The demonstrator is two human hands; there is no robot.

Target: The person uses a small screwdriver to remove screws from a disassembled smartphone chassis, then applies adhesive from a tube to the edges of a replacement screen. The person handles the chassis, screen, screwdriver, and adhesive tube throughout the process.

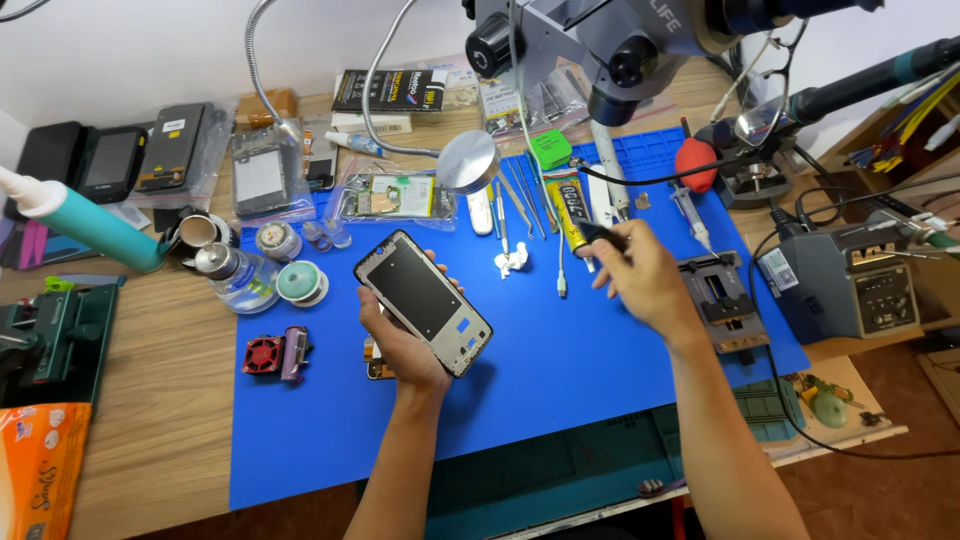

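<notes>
Lying tilted in the left hand (405, 345), the phone frame (423, 302) sits above the near-middle of the blue work mat (540, 380), its dark inner face up; its long axis runs on a diagonal from upper left to lower right, the upper-left end pointing away toward the bagged circuit board (388, 196) and the lower-right end toward the person; the left hand is cupped beneath it, fingers wrapped round its edges, the thumb along the near side. The right hand (645, 280) is off to the right, well apart from the frame, fingers closed on the black cap end of a yellow-and-black glue tube (572, 215) that lies on the mat among tweezers (520, 195) and a white tool (480, 210); whether the tube is lifted or only touched I cannot tell. Judging by this, the step in hand looks like fetching adhesive for the frame; the next move would call for a firm pinch on the tube, then bringing its tip to the frame's rim while the left hand keeps the frame level. Farther out: a microscope head (620, 40) above, a grey soldering station (860, 280) at right, a small red fan (263, 355) and a glass bottle (238, 275) at left.
</notes>
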